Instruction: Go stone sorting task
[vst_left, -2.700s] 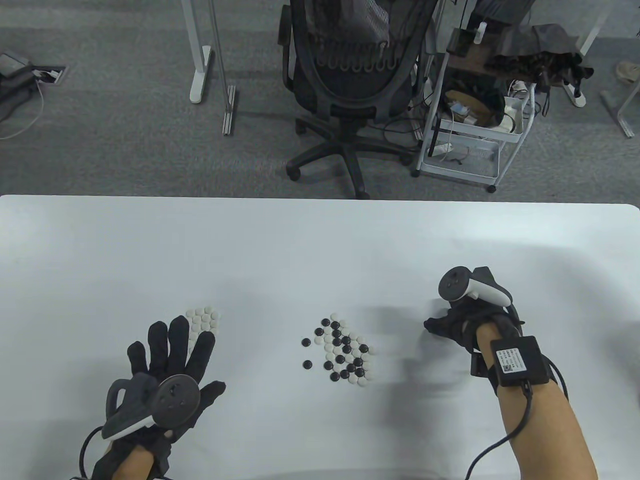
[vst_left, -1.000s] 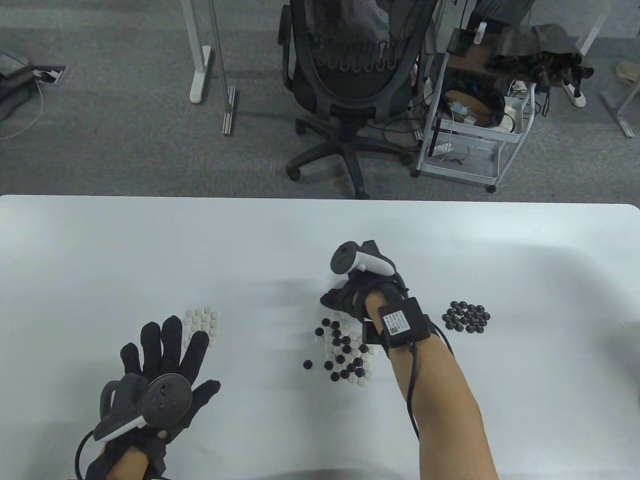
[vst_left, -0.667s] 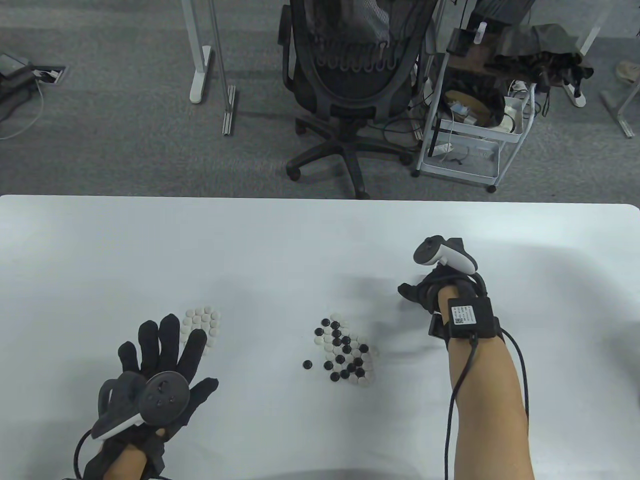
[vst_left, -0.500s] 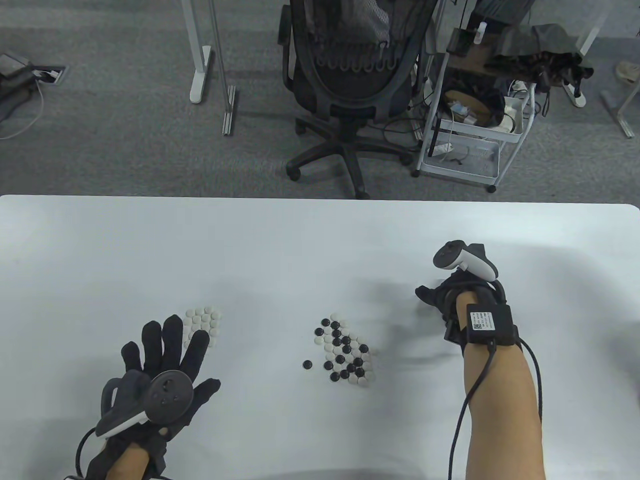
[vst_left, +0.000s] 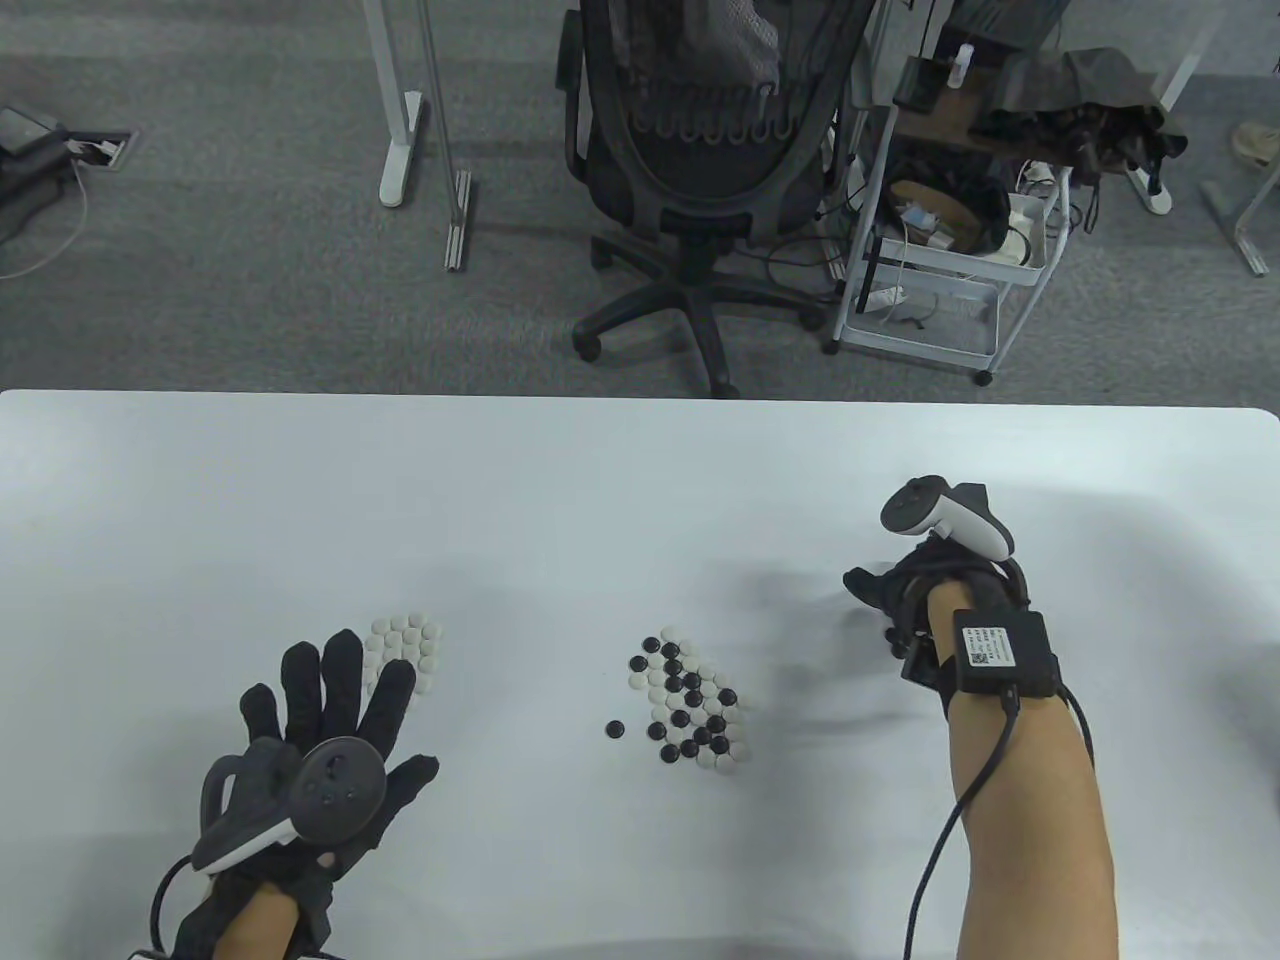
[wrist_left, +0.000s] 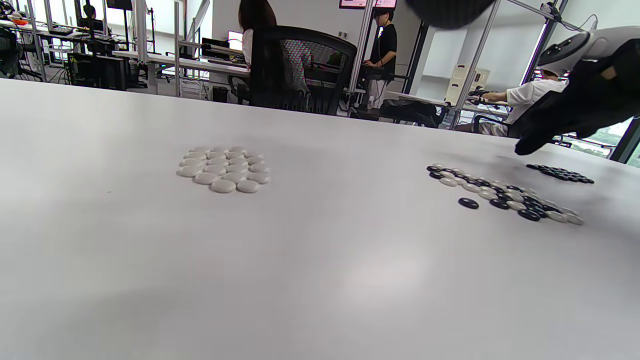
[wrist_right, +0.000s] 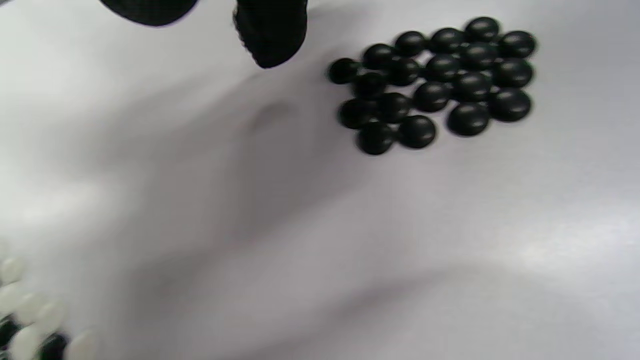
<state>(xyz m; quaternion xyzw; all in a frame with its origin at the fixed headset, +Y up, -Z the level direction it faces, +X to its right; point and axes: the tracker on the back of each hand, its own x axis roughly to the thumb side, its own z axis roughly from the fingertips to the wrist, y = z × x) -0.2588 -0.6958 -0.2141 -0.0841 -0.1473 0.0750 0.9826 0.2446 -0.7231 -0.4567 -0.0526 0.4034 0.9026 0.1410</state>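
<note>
Sorting stands roughly half done, we judge: white pile (vst_left: 410, 640) at nine o'clock, black pile (wrist_right: 435, 82) at three, mixed heap (vst_left: 692, 712) central and remaining. Left hand (vst_left: 330, 730) lies flat, released; right hand (vst_left: 905, 600) hovers curled, and we cannot tell its contents.

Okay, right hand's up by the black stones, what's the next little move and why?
Probably lower the right hand onto the black pile and release; whether it carries a stone is hidden. Its fingertips hover beside that pile, and the mixed pile remains unsorted.
</note>
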